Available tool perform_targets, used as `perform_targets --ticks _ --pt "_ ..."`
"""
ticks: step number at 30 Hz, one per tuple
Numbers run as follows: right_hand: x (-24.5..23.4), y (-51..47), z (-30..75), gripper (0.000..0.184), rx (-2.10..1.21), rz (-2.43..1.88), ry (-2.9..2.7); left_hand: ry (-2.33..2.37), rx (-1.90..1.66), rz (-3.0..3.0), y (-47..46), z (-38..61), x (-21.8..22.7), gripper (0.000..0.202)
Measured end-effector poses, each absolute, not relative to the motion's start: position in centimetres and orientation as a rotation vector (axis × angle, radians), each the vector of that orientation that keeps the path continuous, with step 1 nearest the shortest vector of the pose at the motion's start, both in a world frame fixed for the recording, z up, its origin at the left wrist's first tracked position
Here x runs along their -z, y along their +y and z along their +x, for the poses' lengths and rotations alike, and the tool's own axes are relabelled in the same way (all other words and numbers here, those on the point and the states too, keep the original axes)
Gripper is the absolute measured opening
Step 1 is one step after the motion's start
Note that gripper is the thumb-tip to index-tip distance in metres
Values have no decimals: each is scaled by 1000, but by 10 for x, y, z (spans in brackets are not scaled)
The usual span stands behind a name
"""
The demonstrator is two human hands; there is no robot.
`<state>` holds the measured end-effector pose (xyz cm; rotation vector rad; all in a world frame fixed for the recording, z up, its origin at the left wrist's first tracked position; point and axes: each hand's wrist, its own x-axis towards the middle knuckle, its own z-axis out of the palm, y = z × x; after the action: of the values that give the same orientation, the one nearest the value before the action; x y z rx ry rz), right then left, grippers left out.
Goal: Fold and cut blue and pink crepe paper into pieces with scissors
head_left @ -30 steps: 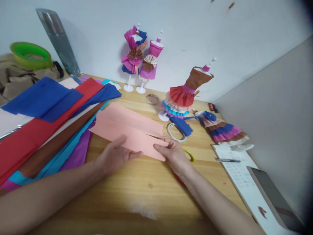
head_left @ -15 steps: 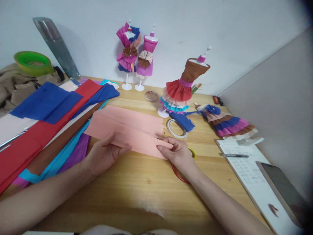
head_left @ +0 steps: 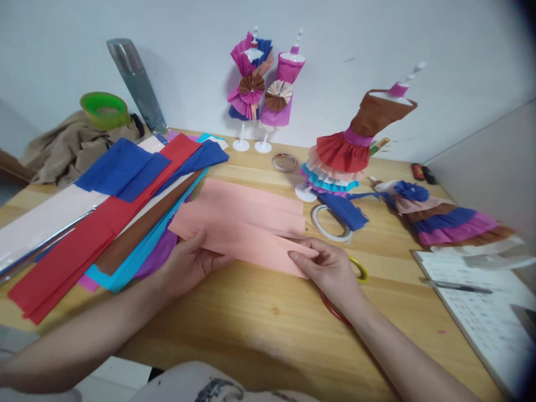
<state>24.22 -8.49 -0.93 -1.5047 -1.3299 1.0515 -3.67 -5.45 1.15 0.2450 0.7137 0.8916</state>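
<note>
A folded pink crepe paper strip [head_left: 247, 223] lies on the wooden table [head_left: 268, 324] in front of me. My left hand [head_left: 188, 265] pinches the strip's near edge at its left part, thumb on top. My right hand [head_left: 330, 271] pinches the right end of the same strip, fingers closed on the paper. Under my right wrist lie a red ring [head_left: 330, 307] and a yellow ring [head_left: 360, 268].
Sheets of blue, red, brown, cyan and purple crepe paper [head_left: 113, 212] fan out at left. Small mannequins in paper dresses [head_left: 259, 89] [head_left: 352, 145] stand at the back; one [head_left: 439, 215] lies at right. A tape roll [head_left: 330, 223], a clipboard with pen [head_left: 473, 301], a steel flask [head_left: 136, 84] and a green bowl [head_left: 104, 109] are nearby.
The view has swung left, so everything sits further right in frame. Both hands keep their pinch on the pink strip; my left hand has slid a little along its near edge.
</note>
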Motion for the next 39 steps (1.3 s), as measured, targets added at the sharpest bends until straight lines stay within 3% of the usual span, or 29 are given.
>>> perform_targets --ticks 12,18,30,33,39 --pt "-7 -91 247 20 -930 -1486 -1600 658 -927 105 -53 -41 -21 22" --pt "-23 -106 291 9 -578 -1513 -1912 712 -932 129 -50 -43 -26 24" --pt "-14 -137 314 62 -373 -1673 -2355 714 -953 122 -47 -43 -28 29" --pt "-11 -139 316 63 -326 -1757 -2356 761 -964 52 -47 -42 -30 27" --pt "-14 -146 317 50 -382 -1948 -2201 782 -950 3 -47 -42 -31 38"
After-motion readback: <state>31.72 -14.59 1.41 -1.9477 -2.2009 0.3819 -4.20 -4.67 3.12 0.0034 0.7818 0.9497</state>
